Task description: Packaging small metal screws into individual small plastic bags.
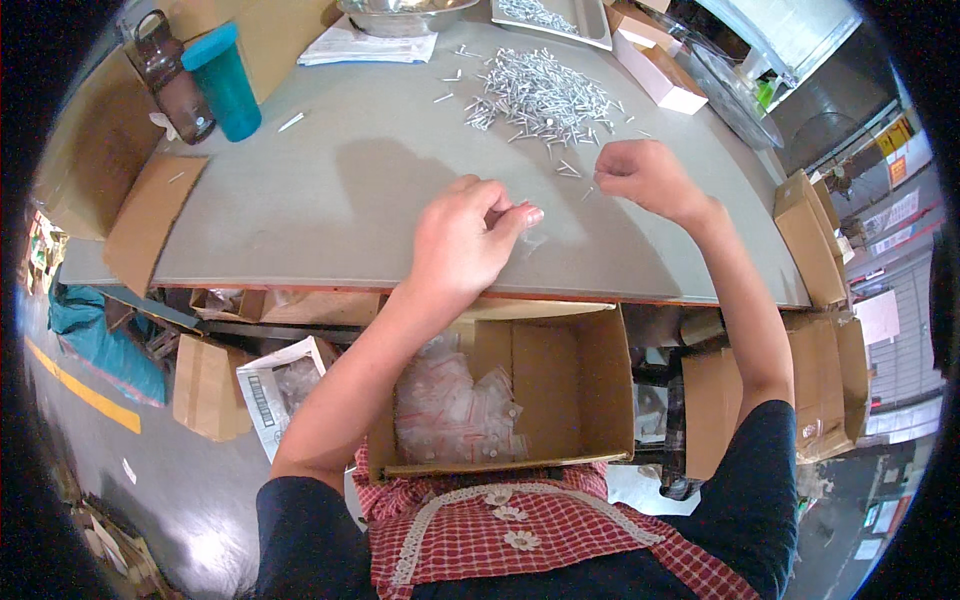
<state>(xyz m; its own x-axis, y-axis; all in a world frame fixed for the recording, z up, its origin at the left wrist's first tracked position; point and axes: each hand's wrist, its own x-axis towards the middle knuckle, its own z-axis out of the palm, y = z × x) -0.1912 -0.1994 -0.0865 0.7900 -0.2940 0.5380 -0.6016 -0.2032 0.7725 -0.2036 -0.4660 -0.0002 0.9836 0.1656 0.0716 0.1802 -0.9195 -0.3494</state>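
My left hand point(462, 235) is closed in a pinch over the grey table, thumb against fingers. A small clear plastic bag point(535, 238), faint against the tabletop, hangs at its fingertips. To the right, my right hand point(648, 178) is closed with its fingertips pressed together; whatever they hold is hidden. A single screw point(588, 193) shows just beside those fingertips. Beyond the hands a heap of silvery screws point(540, 95) is spread on the table, with several loose ones around it. Below the table edge, an open cardboard box point(570, 390) holds many filled clear bags point(455, 405) with red lines.
A teal cup point(225, 85) and a brown bottle point(172, 75) stand at the far left. At the back are papers point(368, 48), a metal bowl point(405, 15) and a metal tray point(590, 25) with screws. A cardboard flap point(150, 225) lies at the left edge; boxes point(810, 240) flank the right.
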